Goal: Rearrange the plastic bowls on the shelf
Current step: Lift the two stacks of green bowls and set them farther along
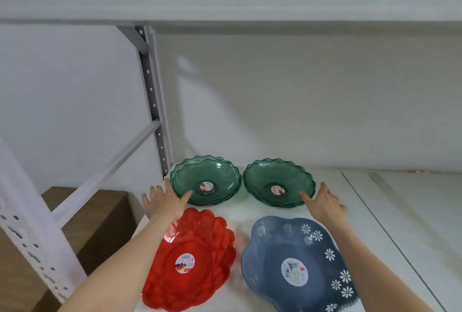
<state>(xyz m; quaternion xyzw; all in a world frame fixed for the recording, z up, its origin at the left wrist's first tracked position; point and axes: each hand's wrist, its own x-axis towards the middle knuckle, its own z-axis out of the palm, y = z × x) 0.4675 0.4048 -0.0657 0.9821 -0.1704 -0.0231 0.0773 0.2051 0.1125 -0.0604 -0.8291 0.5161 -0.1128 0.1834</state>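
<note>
Far left: a brown cardboard box (100, 214) low down, beyond the slanted white perforated upright (30, 234) of the rack, with a grey slotted post (156, 112) rising at the back corner.

On the white shelf (400, 211), four plastic bowls set out two by two.

Back left: a green wavy-rimmed bowl stack (206, 180), at least two nested, round sticker in the middle, close against the grey post. Left hand (166, 199) at its near-left rim, open, fingers spread, thumb lying over the rim and onto the inner wall; not clasped around anything.

Front left: a red scalloped bowl (192, 261), sticker at its centre, partly under the left forearm, overhanging the shelf's left edge a little.

Back right: a second green bowl stack (278, 183), just beside the first, rims nearly touching. Right hand (325, 203) at its near-right rim, open as well, index finger resting on the inner wall, other fingers spread outside the bowl.

Front right: a blue-grey bowl with white flower cut-outs (300, 264) and a round label, just beside the red one, under the right forearm.

Further right: bare shelf board, a seam running across it.
</note>
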